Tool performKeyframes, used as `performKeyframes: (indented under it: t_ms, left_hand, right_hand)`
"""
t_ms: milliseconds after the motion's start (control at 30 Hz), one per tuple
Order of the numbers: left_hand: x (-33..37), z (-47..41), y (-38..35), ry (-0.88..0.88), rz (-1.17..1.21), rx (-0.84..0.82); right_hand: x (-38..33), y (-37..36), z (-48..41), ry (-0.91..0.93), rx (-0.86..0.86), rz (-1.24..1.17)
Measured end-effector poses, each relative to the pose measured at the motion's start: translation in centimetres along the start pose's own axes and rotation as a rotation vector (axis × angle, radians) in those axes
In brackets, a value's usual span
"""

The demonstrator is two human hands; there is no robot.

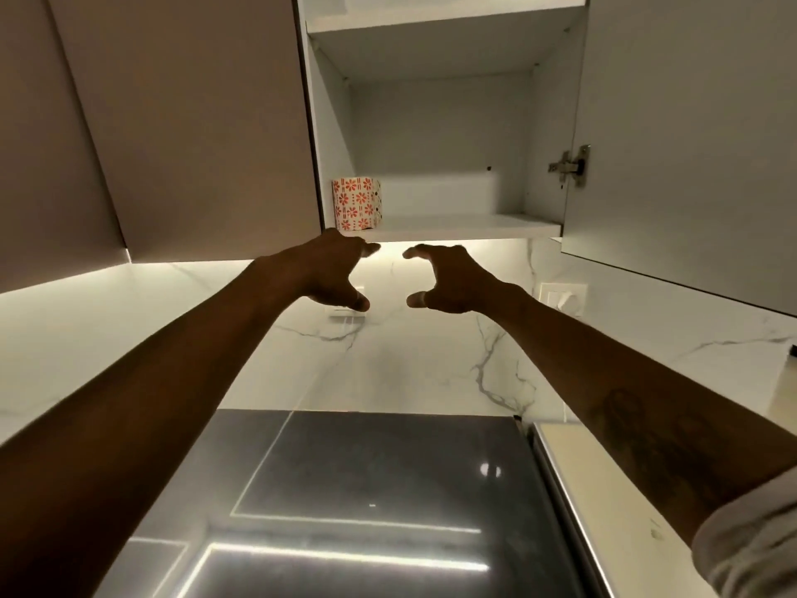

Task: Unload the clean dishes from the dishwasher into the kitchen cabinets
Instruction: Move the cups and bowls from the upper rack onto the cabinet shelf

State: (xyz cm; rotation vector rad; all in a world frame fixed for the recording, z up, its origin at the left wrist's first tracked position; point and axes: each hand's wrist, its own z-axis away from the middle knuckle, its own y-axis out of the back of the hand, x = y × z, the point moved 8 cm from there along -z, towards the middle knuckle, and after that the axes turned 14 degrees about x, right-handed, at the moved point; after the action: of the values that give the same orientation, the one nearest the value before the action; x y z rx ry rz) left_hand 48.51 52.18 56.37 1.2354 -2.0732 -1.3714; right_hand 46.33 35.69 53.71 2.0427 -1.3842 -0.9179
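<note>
A white mug with a red flower pattern [357, 203] stands at the left end of the bottom shelf [474, 228] of an open wall cabinet. Both my arms reach up just below that shelf. My left hand [330, 271] is under the mug, fingers curled apart, holding nothing. My right hand [448, 280] mirrors it a little to the right, also with nothing in it. A gap separates the two hands. The shelf to the right of the mug is bare. A higher shelf [444, 23] shows above.
The cabinet door [690, 135] hangs open on the right with its hinge [571, 165] showing. A closed brown cabinet [194, 123] is on the left. Below are a marble backsplash [409, 360], a wall socket [563, 297] and a dark glossy cooktop [366, 489].
</note>
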Motion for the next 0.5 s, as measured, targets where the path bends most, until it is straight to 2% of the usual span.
performKeyframes:
  t_ms: [500]
  left_hand:
    - [15.2, 12.2, -5.2, 0.060, 0.026, -0.283]
  right_hand:
    - [3.6, 2.3, 18.1, -0.001, -0.179, -0.079]
